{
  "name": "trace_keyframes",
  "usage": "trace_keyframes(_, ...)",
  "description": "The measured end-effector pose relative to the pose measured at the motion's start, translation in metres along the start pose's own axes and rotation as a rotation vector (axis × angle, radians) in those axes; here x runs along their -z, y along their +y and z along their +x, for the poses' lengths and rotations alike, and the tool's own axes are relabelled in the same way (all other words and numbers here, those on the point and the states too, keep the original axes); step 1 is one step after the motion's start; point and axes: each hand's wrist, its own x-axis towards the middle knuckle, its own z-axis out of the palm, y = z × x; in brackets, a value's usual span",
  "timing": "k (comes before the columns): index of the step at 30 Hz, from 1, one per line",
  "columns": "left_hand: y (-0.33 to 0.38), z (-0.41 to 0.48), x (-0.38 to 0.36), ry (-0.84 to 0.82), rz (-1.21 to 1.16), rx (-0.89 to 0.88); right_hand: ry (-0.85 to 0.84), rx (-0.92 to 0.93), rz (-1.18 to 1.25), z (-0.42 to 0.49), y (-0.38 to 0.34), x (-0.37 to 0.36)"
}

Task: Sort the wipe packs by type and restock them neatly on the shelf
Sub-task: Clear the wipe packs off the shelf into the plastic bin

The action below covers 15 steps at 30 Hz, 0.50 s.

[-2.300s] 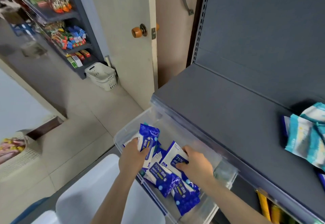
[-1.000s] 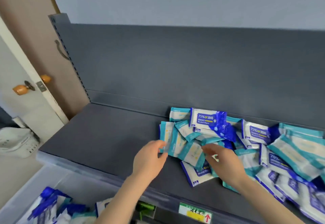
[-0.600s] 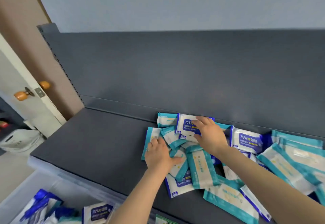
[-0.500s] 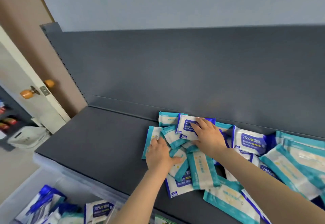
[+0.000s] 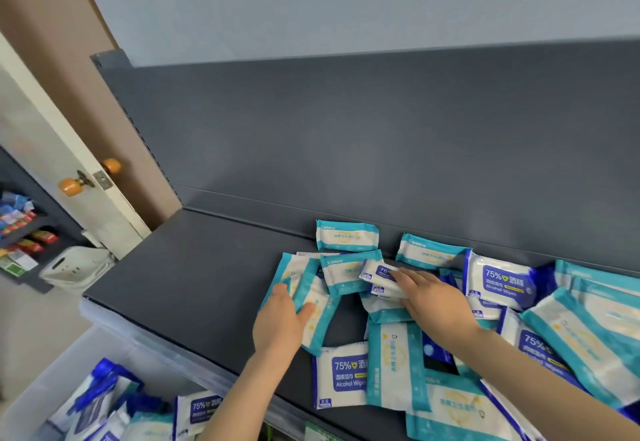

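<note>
down at the lower left, below the shelf's (image 5: 194,284) front edge, the clear bin (image 5: 41,385) holds more packs of both kinds, mostly blue. the left half of the shelf is bare right up to its left edge, and that looks like the room you have for a tidy row. your left hand (image 5: 282,324) lies flat on the leftmost teal pack (image 5: 313,312), fingers (image 5: 304,310) loosely spread and pressing down rather than clamped; the pack's long axis runs away from you toward the back wall, tilted a little right. more teal packs sit just beyond it, and one teal pack at the back (image 5: 346,235) lies crosswise against the back wall. your right hand (image 5: 438,302) is to the right, fingers nearly together over a small blue alcohol pack (image 5: 379,276) that lies crosswise on the heap; you cannot tell from here whether they grip it or only rest on it. that blue pack lies just left of your right fingertips, so this hand is nearer to lift it out. teal packs crowd under and around it and may drag along. a large blue pack (image 5: 341,375) sits at the front edge, and the right end is a mixed pile (image 5: 571,329), still unsorted.
</note>
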Motion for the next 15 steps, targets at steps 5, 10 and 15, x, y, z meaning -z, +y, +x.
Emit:
trace_keyframes(5, -0.019, 0.0, 0.022, 0.095, -0.034, 0.002, 0.164, -0.012, 0.062, 0.004, -0.008, 0.012)
trace_keyframes(10, -0.048, -0.007, 0.047, 0.125, -0.115, -0.026, 0.314, 0.06, 0.189, 0.0, -0.049, 0.026)
trace_keyframes(15, -0.091, -0.012, 0.072, 0.134, -0.14, 0.005, 0.344, 0.139, 0.199, 0.003, -0.111, 0.035)
